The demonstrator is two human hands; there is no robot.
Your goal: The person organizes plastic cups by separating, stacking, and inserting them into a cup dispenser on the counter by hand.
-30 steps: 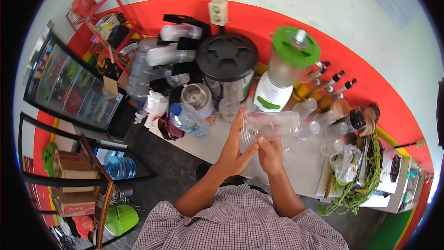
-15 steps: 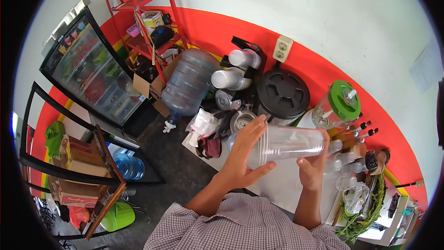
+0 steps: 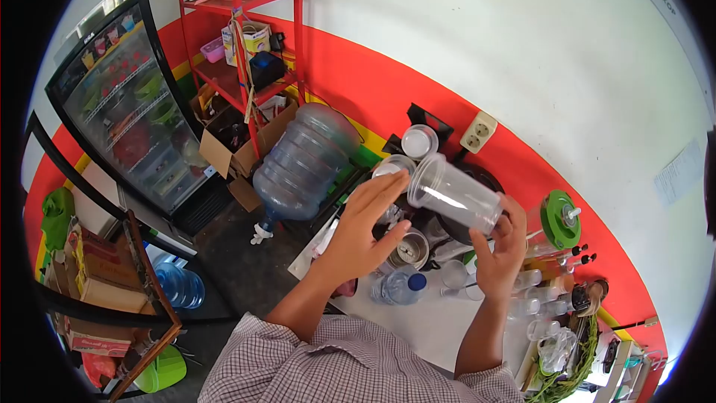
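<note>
A stack of clear plastic cups (image 3: pixel 456 194) is tilted in the air above the counter, rims toward the upper left. My right hand (image 3: pixel 498 250) grips the stack by its base end, thumb below and fingers around it. At the rim end, my left hand (image 3: pixel 358 227) is open, fingers stretched out and thumb apart; whether its fingertips touch the rims I cannot tell. Beyond it are more stacked cups (image 3: pixel 420 142) in a black holder. Below the hands stand a plastic bottle (image 3: pixel 399 288) with a blue cap and a metal pot (image 3: pixel 408 251).
A large water jug (image 3: pixel 306 164) lies left of the counter (image 3: pixel 373 328). A green-lidded container (image 3: pixel 559 220), several glasses (image 3: pixel 529 304) and pump bottles (image 3: pixel 578 257) line the right side. A red shelf (image 3: pixel 242 78), glass-door fridge (image 3: pixel 127 104) and wall socket (image 3: pixel 478 131) are farther back.
The stack of cups has tilted more steeply, its rim end now raised toward the holder. Both hands have moved slightly left, and the view has shifted, bringing the blue-capped bottle into clear sight.
</note>
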